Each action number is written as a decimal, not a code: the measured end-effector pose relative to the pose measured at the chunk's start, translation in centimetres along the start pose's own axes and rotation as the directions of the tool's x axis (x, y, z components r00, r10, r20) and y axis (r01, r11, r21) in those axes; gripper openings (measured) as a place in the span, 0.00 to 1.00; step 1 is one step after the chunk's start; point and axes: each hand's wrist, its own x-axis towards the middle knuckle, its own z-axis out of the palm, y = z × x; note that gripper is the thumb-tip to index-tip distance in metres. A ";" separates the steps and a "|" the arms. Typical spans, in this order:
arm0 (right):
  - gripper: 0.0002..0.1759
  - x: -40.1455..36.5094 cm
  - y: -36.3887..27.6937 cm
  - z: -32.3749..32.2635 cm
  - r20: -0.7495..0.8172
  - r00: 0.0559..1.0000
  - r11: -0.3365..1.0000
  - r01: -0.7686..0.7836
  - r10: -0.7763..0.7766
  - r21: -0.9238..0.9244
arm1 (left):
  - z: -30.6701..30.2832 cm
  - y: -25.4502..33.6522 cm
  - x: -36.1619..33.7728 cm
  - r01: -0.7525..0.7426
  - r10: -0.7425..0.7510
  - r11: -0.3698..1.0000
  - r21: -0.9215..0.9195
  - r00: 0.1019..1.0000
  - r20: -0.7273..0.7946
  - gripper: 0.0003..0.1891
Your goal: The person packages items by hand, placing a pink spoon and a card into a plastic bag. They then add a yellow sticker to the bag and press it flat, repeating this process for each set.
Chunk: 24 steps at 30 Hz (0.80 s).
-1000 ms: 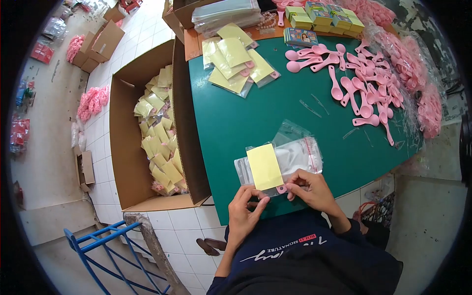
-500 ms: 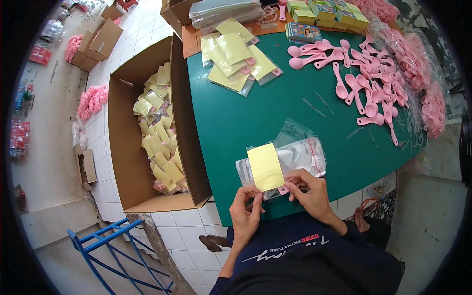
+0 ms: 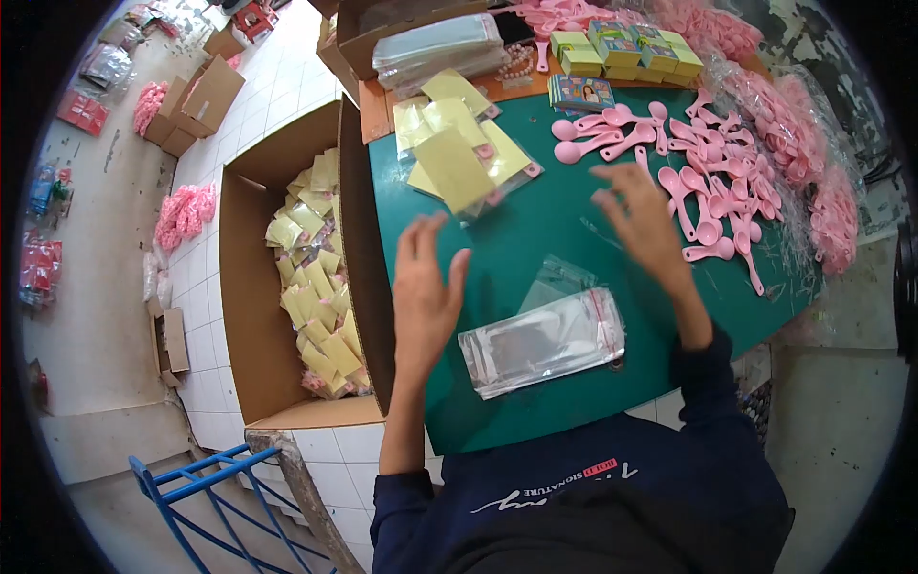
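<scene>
My left hand (image 3: 424,287) is over the left of the green table, fingers stretched out and thumb apart, holding nothing. Just beyond its fingertips a clear packet with a yellow card (image 3: 452,170) lies tilted on a pile of similar packets (image 3: 512,153). My right hand (image 3: 643,220) is open too, its fingers spread just short of the pink spoons (image 3: 710,232). Between my forearms lies a stack of clear plastic bags (image 3: 545,342), with one loose bag (image 3: 557,284) partly showing behind it.
A tall cardboard box (image 3: 273,417) full of yellow-card packets stands against the table's left side. Bundled card stacks (image 3: 626,53) and more clear bags (image 3: 440,53) sit along the far edge. Bagged pink spoons (image 3: 784,134) line the right. A blue metal frame (image 3: 206,483) stands lower left.
The yellow-card packet has left my hands and now lies on the pile at the far left. My hands have moved apart and forward, the right one towards the spoons.
</scene>
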 end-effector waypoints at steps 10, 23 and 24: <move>0.24 3.1 11.9 -0.7 -0.044 0.985 0.966 -0.171 0.166 -0.195 | 6.0 4.2 -3.8 0.127 0.035 0.878 -0.461 0.944 0.328 0.23; 0.12 -3.9 -3.3 -2.5 -0.072 0.953 0.817 -0.213 0.295 0.536 | 4.9 3.1 -3.3 0.625 -0.027 0.347 -0.699 0.751 0.659 0.15; 0.12 -4.0 -3.5 -2.4 -0.085 0.955 0.787 -0.181 0.283 0.590 | 4.7 3.2 -3.2 0.639 -0.019 0.331 -0.694 0.740 0.672 0.17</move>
